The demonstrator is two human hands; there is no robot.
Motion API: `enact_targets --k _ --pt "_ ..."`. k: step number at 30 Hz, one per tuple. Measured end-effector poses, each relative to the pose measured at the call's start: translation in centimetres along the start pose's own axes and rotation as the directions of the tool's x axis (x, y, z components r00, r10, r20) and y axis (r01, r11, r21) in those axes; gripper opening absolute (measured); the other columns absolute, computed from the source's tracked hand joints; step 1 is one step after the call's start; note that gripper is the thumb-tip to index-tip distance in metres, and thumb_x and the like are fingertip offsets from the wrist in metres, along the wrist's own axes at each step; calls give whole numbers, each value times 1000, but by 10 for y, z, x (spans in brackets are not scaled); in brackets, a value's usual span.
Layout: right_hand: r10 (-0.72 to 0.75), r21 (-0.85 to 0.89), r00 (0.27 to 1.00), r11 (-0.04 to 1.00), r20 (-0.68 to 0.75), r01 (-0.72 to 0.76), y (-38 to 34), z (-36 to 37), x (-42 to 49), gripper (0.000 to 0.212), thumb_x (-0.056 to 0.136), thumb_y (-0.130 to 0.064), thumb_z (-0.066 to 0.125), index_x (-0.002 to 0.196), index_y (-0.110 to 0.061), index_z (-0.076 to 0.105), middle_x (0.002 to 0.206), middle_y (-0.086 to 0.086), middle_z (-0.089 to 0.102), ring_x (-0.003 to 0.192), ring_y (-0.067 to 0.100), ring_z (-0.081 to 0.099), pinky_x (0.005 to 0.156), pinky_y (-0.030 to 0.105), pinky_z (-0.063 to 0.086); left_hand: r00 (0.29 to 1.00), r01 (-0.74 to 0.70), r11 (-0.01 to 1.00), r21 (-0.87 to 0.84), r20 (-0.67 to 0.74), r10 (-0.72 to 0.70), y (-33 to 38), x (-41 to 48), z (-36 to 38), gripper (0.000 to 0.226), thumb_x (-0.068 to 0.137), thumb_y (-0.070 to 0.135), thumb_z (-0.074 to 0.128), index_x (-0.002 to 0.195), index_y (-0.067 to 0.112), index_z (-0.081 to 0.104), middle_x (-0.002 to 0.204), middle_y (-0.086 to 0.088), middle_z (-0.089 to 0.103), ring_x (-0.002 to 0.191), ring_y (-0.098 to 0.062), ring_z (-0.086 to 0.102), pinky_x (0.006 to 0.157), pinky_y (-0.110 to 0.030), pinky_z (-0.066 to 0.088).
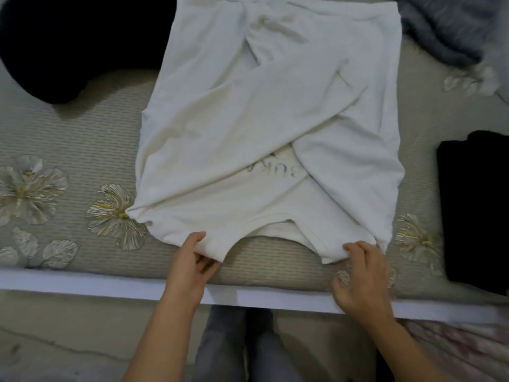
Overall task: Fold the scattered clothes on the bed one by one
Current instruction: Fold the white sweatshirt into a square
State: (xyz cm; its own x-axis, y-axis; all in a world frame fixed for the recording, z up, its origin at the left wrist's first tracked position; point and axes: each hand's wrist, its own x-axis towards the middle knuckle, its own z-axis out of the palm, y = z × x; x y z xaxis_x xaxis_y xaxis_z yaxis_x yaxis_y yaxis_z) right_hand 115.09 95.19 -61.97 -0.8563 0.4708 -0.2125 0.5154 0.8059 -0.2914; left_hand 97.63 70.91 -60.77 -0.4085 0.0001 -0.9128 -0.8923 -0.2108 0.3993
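A: Largest first?
B: Bed [82,139], covered in a pale ribbed spread with stitched flowers, white rail along the near edge.

A: And on it?
B: One white sweatshirt [248,111], laid flat across the middle, both sleeves crossed over the chest, partly hiding faint lettering. Neck end nearest, hem farthest.

A: Other clothes?
B: Three more, counted: one black garment [68,42] heaped at far left, one grey fuzzy garment [446,26] at far right, one black folded piece [476,205] at the right edge.

A: Hands?
B: Two. Left hand [190,260] pinching the near left shoulder of the sweatshirt, thumb on top. Right hand [360,274] curled on the near right shoulder; grip or mere press, hard to tell.

A: Handling?
B: Likely soft, thick, light and floppy; no risk of breakage. Best held at both shoulder corners, then carried toward the hem.
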Motion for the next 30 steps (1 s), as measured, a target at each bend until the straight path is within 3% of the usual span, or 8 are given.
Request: enact_targets --k 4,9,19,21,23,25,27,30 --pt "129 33 992 991 10 -129 -8 21 -4 66 66 -39 83 117 -11 50 117 9 47 111 30 45 91 49 40 995 -87 996 19 42 86 -15 -8 5 37 90 19 62 126 13 57 120 -4 65 102 -17 64 76 -31 54" --pt "345 77 936 937 -68 -340 -28 27 21 45 82 -47 65 107 -10 55 112 12 49 111 32 43 89 46 33 974 -192 972 -139 95 206 -7 -17 12 21 90 20 62 109 12 58 77 2 65 56 -7 60 59 -22 56" --pt "515 269 857 829 -24 -490 -20 -3 24 19 82 -22 62 89 -10 48 96 3 46 97 28 49 85 41 37 944 -309 922 233 -42 327 -12 -11 34 50 84 27 72 125 11 48 105 -2 61 83 -15 59 61 -30 52" --pt "668 446 732 620 131 -646 -21 -3 22 26 85 -30 59 93 -6 54 90 8 58 85 31 59 74 39 46 949 -289 935 207 -66 308 -17 -9 39 47 86 36 69 123 16 49 110 2 59 94 -15 60 71 -33 56" --pt "702 665 530 108 475 -739 -29 -3 24 24 89 -31 54 86 -7 56 76 12 63 67 30 65 61 36 51 941 -303 936 178 -102 323 -23 -9 43 35 92 33 59 122 18 49 110 3 60 94 -15 61 74 -34 56" --pt "623 751 491 -252 608 -610 -40 0 25 10 92 -16 55 85 -8 55 75 10 63 49 17 63 47 26 51 921 -334 934 127 -166 352 -26 -11 42 24 98 24 48 120 17 51 109 -2 61 88 -16 62 68 -31 55" --pt "692 847 557 -152 459 -509 -46 -3 26 8 87 -3 60 83 -8 54 70 5 59 42 8 56 44 23 46 895 -369 923 110 -227 385 -27 -14 37 23 97 18 42 116 15 54 106 -4 62 83 -17 62 62 -29 54" --pt "636 693 772 548 20 -469 -40 -15 13 18 77 -3 64 80 -11 48 65 -3 48 55 13 47 59 30 39 841 -421 871 253 -252 479 -36 -16 19 21 95 19 41 105 16 59 97 -2 65 82 -22 63 61 -32 54"
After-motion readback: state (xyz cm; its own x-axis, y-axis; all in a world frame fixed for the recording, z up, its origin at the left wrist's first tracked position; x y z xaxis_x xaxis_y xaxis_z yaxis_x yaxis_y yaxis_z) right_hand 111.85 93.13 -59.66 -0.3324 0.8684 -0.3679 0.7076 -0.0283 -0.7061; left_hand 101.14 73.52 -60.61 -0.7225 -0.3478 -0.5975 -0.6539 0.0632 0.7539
